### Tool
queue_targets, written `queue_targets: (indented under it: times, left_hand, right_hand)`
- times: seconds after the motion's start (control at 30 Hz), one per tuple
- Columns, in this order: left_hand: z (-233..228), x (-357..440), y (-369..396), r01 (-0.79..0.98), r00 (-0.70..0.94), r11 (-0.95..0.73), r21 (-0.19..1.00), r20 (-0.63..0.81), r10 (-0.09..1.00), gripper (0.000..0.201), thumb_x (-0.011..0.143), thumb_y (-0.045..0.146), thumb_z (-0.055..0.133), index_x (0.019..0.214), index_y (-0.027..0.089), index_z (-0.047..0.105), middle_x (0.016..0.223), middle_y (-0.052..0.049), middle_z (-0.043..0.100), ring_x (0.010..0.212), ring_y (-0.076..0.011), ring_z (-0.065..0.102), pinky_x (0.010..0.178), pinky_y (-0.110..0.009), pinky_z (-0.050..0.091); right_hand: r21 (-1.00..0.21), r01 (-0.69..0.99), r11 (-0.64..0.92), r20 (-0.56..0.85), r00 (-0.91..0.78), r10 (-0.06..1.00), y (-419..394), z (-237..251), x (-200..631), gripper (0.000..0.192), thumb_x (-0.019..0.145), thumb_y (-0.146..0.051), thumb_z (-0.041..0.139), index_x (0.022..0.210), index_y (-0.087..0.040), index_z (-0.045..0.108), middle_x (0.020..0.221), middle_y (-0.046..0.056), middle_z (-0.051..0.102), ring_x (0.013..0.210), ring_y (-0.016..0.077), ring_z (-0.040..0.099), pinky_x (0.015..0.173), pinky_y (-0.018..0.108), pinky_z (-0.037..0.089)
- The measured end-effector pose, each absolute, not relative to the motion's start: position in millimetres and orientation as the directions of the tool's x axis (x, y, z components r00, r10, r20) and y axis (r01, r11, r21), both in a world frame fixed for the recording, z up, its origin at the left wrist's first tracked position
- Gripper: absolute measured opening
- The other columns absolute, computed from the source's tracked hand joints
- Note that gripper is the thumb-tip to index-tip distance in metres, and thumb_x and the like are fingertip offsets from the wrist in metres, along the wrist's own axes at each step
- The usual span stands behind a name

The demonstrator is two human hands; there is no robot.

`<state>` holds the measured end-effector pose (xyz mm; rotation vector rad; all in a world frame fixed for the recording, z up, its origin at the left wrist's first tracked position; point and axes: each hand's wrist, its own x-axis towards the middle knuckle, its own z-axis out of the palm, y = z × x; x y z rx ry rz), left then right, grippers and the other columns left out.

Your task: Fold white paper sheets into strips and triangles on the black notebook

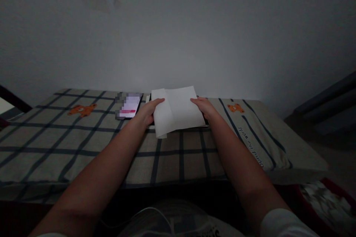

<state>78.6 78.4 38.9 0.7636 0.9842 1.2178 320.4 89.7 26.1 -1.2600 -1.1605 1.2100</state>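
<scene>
A white sheet of paper [183, 109] with a crease down its left part is held between my two hands. My left hand [150, 112] pinches its left edge, thumb on top. On the opposite edge, my right hand [203, 106] grips with the thumb over the paper and the fingers underneath, out of sight. The sheet's near left corner hangs lowest, and a small piece of paper shows under it. Beneath the sheet lies a dark flat thing with a pale border [150, 127], mostly hidden, so I cannot tell what it is.
A lit tablet or phone [129, 105] lies left of my hands on the checked tablecloth [180, 159], which has bear prints. A grey wall [178, 37] rises behind the table. At lower right stands a red container [328, 200] with pale crumpled contents. A white cable [151, 208] crosses my lap.
</scene>
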Motion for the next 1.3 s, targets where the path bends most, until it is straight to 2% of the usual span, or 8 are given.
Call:
queue_targets:
  times: [0.1,0.2,0.4,0.5,0.77,1.07,1.3]
  left_hand:
    - [38.4,78.6,79.0,-0.386,0.134,0.293,0.875,-0.261,0.956,0.024,0.07,0.02,0.073,0.093,0.013,0.069,0.082,-0.016,0.072,0.074,-0.0263,0.069,0.075,-0.041,0.057]
    - [37.5,78.5,78.9,-0.384,0.119,0.262,0.886,-0.234,0.965,0.028,0.069,0.016,0.074,0.096,0.013,0.069,0.086,-0.016,0.073,0.077,-0.0263,0.07,0.078,-0.041,0.057]
    - [38.9,79.2,76.7,-0.388,0.073,0.231,0.892,-0.22,0.973,0.025,0.069,0.012,0.073,0.094,0.013,0.07,0.089,-0.015,0.073,0.073,-0.0248,0.07,0.075,-0.04,0.058]
    - [40.1,80.5,75.4,-0.39,0.031,0.192,0.901,-0.195,0.98,0.023,0.069,0.011,0.073,0.092,0.013,0.07,0.091,-0.015,0.073,0.075,-0.0257,0.07,0.076,-0.042,0.058]
    - [38.4,84.0,74.2,-0.388,-0.069,0.112,0.915,-0.15,0.986,0.021,0.066,0.012,0.076,0.086,0.012,0.069,0.09,-0.015,0.072,0.081,-0.0296,0.07,0.077,-0.046,0.057]
    - [41.8,86.8,70.8,-0.381,-0.077,0.115,0.918,-0.155,0.985,0.019,0.069,0.011,0.072,0.088,0.011,0.068,0.087,-0.013,0.073,0.069,-0.0228,0.068,0.072,-0.04,0.058]
    - [42.1,88.2,69.6,-0.403,-0.109,0.098,0.91,-0.154,0.982,0.021,0.07,0.01,0.071,0.09,0.01,0.067,0.083,-0.011,0.073,0.07,-0.0228,0.068,0.074,-0.04,0.058]
  right_hand:
    - [-0.999,0.016,-0.048,-0.047,0.049,0.998,90.4,27.2,320.9,0.02,0.066,-0.034,0.069,0.076,-0.018,0.064,0.07,0.003,0.068,0.059,0.0154,0.055,0.055,0.028,0.04]
    - [-0.999,0.003,-0.037,-0.037,0.043,0.998,91.1,27.8,322.0,0.019,0.065,-0.031,0.068,0.079,-0.018,0.064,0.071,0.002,0.068,0.06,0.0154,0.055,0.056,0.028,0.04]
    - [-0.999,-0.03,-0.018,-0.02,0.064,0.998,90.5,26.1,321.2,0.03,0.069,-0.046,0.069,0.074,-0.018,0.063,0.072,0.004,0.067,0.06,0.0149,0.054,0.057,0.028,0.04]
    - [-0.999,-0.038,-0.004,-0.006,0.066,0.998,89.0,26.7,319.4,0.031,0.067,-0.047,0.072,0.072,-0.017,0.063,0.071,0.003,0.066,0.059,0.0139,0.054,0.058,0.028,0.041]
    - [-0.998,-0.051,-0.048,-0.053,0.094,0.994,84.7,32.3,314.2,0.026,0.066,-0.04,0.073,0.067,-0.016,0.063,0.062,0.002,0.063,0.053,0.0129,0.051,0.055,0.029,0.039]
    - [-0.995,-0.058,-0.077,-0.082,0.084,0.993,86.9,30.5,313.2,0.027,0.067,-0.04,0.071,0.068,-0.016,0.061,0.056,-0.001,0.059,0.049,0.011,0.048,0.051,0.025,0.037]
    - [-0.999,-0.016,-0.035,-0.036,0.119,0.992,92.2,21.8,311.7,0.028,0.07,-0.042,0.068,0.069,-0.015,0.062,0.059,-0.001,0.06,0.051,0.0114,0.05,0.051,0.025,0.036]
